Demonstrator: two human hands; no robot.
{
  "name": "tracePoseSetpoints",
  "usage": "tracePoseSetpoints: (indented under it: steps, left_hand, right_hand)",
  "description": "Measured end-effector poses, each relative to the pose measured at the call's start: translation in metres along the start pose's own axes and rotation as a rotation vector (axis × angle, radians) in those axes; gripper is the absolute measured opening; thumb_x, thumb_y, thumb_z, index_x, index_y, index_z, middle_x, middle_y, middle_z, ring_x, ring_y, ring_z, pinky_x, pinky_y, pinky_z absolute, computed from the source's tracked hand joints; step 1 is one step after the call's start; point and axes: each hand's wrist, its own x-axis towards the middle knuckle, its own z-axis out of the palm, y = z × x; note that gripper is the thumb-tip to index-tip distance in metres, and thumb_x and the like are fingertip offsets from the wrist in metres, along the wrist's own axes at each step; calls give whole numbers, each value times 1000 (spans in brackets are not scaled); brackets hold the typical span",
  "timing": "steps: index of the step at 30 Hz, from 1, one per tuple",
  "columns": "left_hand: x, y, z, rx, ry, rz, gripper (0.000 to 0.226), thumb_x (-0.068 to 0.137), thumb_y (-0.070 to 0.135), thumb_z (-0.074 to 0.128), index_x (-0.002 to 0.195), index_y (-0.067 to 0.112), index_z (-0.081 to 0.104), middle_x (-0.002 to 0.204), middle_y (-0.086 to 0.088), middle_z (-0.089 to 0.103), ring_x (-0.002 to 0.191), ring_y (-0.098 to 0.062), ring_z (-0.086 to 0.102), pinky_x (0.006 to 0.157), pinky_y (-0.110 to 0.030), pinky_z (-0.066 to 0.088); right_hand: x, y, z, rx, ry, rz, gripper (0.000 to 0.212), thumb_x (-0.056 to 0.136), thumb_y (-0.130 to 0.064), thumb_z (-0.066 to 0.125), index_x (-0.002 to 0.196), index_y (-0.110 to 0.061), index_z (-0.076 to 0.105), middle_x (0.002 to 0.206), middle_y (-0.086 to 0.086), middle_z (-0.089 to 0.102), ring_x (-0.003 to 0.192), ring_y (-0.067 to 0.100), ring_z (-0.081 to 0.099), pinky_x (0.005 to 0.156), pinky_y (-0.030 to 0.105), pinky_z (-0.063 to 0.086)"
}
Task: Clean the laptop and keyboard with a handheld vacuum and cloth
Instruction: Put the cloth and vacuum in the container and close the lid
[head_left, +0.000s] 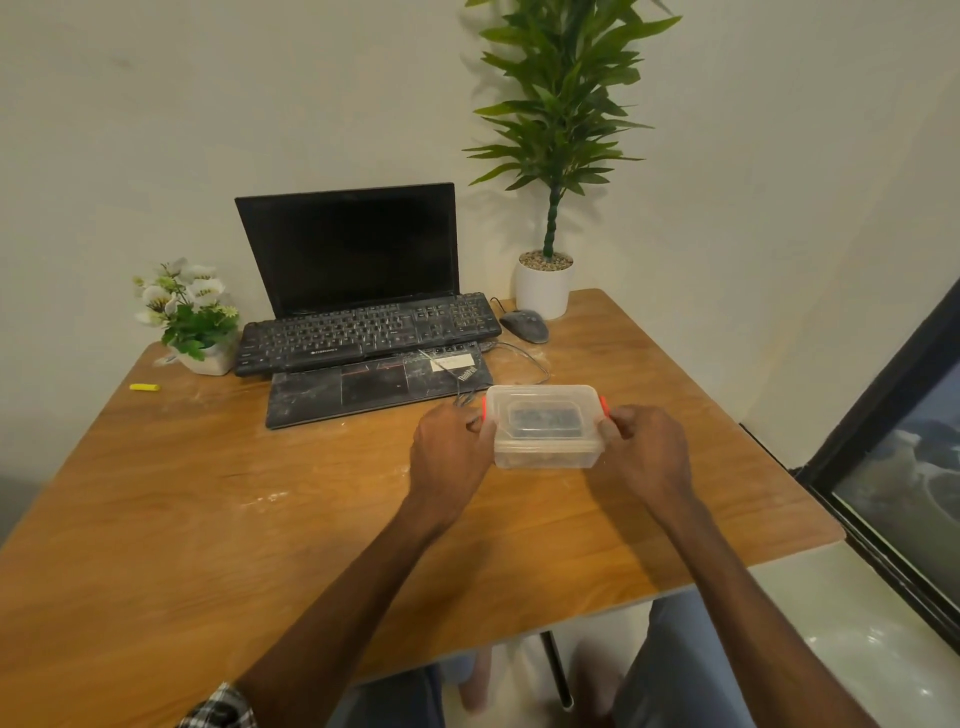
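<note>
A clear plastic box (545, 427) with a lid and red side clips stands on the wooden table (260, 493), something dark showing inside it. My left hand (451, 451) grips its left end and my right hand (644, 449) grips its right end, fingers curled at the clips. Behind the box lies an open black laptop (353, 291), its screen dark and its dusty palm rest facing me. A separate black keyboard (366, 332) rests across the laptop's own keys. No vacuum or cloth is in view.
A grey wired mouse (525, 326) lies right of the keyboard, its cable looping toward the box. A white pot with a tall green plant (544, 283) stands at the back right, a small flower pot (195, 322) at the left. A yellow stick (144, 387) lies nearby.
</note>
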Motion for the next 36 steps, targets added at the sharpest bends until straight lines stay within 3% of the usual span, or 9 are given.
tracePoseSetpoints:
  steps: [2,7,13,16,19,24,29,33,36]
  left_hand:
    - [-5,-1,-5,-191,-84,-67,10,97,26,66,97,32,74,80,7,75,65,-4,68,57,-20,55]
    - [-5,3,-4,-514,-158,-331,36,97,16,73,131,4,68,99,-2,77,76,-14,78,69,-27,64]
    - [29,36,14,-512,-206,-303,31,95,12,73,126,8,72,111,-7,78,78,-6,75,71,-23,63]
    - [65,61,29,-494,-241,-244,19,92,11,72,109,10,79,101,-6,80,82,-13,77,76,-34,65]
    - [104,86,47,-468,-245,-223,9,90,11,74,97,13,79,99,-7,80,88,-20,77,82,-42,65]
    - [166,99,85,-427,-261,-208,30,92,18,77,118,2,74,108,-8,75,97,-21,73,85,-37,63]
    - [188,86,120,-347,-325,-240,36,90,12,77,123,3,67,110,-3,66,109,-25,69,91,-38,60]
    - [186,81,133,-278,-301,-185,34,90,3,69,124,6,71,115,-9,74,106,-24,71,74,-23,53]
    - [181,79,131,-249,-294,-152,28,90,2,65,116,4,73,107,-10,75,91,-21,69,55,-14,44]
  right_hand:
    - [-5,3,-9,141,-51,53,19,95,-27,68,106,-14,76,87,-9,70,77,7,63,72,29,54]
    - [-11,12,-9,326,-159,67,31,93,-24,71,122,-15,72,109,-5,74,92,5,68,80,29,60]
    - [30,26,-29,358,-75,123,39,93,-21,71,130,-10,66,117,2,72,94,12,69,72,21,56]
    - [76,41,-39,396,-30,180,42,91,-26,74,129,-9,67,120,5,72,101,20,71,87,43,61]
    - [122,46,-48,414,15,168,35,89,-26,77,119,-11,73,108,2,76,95,19,73,87,48,61]
    - [196,60,-37,479,46,177,19,84,-24,80,102,-16,78,94,0,78,90,20,75,87,48,60]
    - [227,80,7,405,-18,177,35,88,-27,77,118,-11,74,114,7,75,99,21,72,92,45,59]
    - [219,95,39,459,15,124,32,92,-41,70,120,-25,72,110,-10,75,97,11,73,87,41,61]
    - [207,87,41,440,16,164,32,100,-38,60,122,-18,72,107,-6,74,96,13,71,79,25,57]
